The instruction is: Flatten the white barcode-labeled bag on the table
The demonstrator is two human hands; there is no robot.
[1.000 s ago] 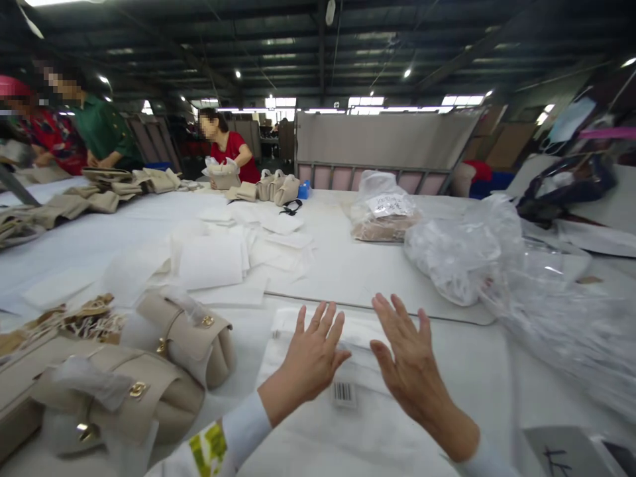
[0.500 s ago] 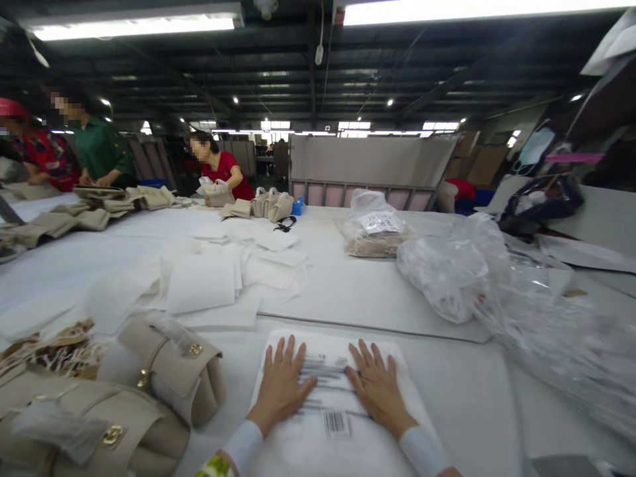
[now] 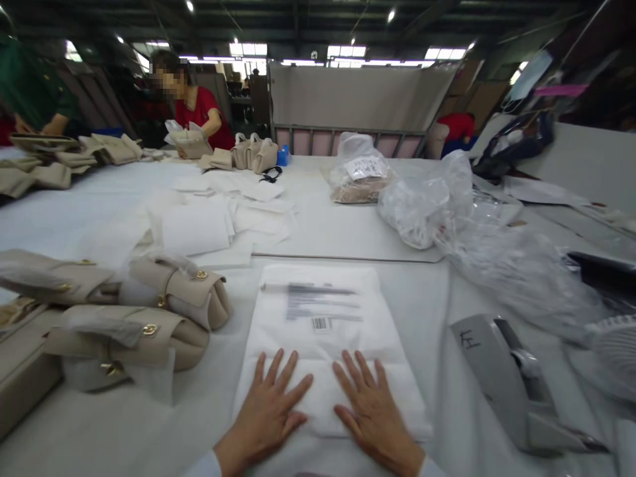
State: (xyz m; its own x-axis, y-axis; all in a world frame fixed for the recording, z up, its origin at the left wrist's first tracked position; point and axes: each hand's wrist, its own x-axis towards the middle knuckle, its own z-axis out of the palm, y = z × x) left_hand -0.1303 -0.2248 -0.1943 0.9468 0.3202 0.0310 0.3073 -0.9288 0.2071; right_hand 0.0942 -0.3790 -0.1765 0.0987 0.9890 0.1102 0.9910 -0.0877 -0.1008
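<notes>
A white plastic bag (image 3: 322, 341), printed with dark text and a barcode, lies flat on the white table in front of me. On its near left part rests my left hand (image 3: 268, 414), fingers spread and palm down. My right hand (image 3: 370, 407) presses flat on the near right part in the same way, with its fingers apart. Neither hand grips anything. Left of the bag sit several beige handbags, among them a near handbag (image 3: 129, 344) with a gold clasp and a thin wrap on its handle.
A grey tape dispenser (image 3: 521, 391) lies at the right. Behind it spreads crumpled clear plastic (image 3: 517, 265), beside a labelled bag (image 3: 360, 169) with brown contents. White paper sheets (image 3: 193, 228) lie farther back left. Across the table a person in red (image 3: 203, 119) handles a beige bag.
Both hands have slid toward me, from the printed upper part of the white bag to its near part. My view has tilted down, bringing the tape dispenser into sight.
</notes>
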